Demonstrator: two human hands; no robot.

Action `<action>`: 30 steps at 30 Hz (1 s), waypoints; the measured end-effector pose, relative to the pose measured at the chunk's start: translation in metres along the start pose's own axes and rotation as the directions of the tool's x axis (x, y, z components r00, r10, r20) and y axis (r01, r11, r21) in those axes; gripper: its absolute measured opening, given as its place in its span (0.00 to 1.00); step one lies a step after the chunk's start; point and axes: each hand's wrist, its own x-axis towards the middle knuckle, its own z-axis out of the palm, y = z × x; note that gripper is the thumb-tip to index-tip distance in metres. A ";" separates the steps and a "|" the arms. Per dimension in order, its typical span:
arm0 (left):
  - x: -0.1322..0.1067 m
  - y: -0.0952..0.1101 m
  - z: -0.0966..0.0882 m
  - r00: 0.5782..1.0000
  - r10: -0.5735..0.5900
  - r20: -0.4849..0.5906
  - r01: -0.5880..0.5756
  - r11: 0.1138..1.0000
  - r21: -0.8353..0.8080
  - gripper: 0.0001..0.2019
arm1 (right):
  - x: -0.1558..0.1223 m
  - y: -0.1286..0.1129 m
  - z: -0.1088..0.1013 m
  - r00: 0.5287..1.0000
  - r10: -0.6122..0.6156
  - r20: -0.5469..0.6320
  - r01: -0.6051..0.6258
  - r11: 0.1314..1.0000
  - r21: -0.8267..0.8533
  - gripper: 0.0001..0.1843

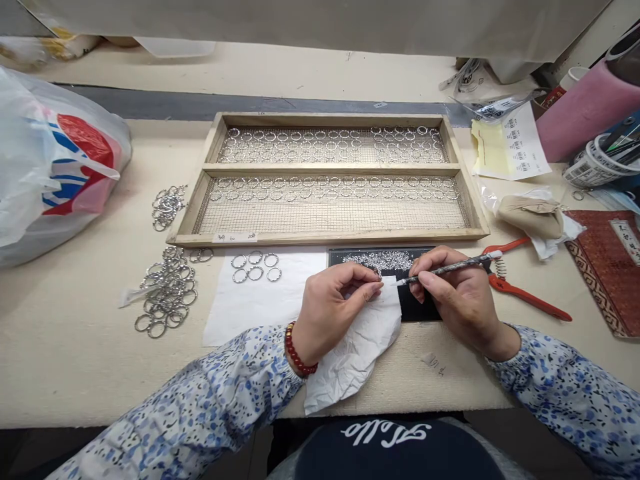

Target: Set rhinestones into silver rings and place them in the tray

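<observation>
My left hand (334, 300) is closed in a pinch on a small metal ring (379, 273), mostly hidden by the fingertips. In my right hand (463, 300) is a slim pen-like picking tool (453, 267), its pale tip pointing left, close to the ring. Below both hands lies a black tray (415, 308) with many tiny sparkling stones (383, 259) along its far part. A crumpled white tissue (357, 360) hangs under my left hand and overlaps the tray. Several rings (255, 273) are laid in rows on white paper (225, 310) to the left.
A wooden mesh frame (330, 239) holding rows of rings stands behind the hands. Loose ring piles (167, 293) lie left, near a plastic bag (60, 167). Red-handled pliers (530, 299), a reddish booklet (607, 273) and a cup of tools (597, 163) are at right.
</observation>
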 end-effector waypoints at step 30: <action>-0.006 0.006 0.001 0.913 0.399 0.079 -0.407 0.892 0.198 0.05 | 0.009 -0.004 0.009 0.936 -0.310 0.168 0.349 0.745 -0.568 0.02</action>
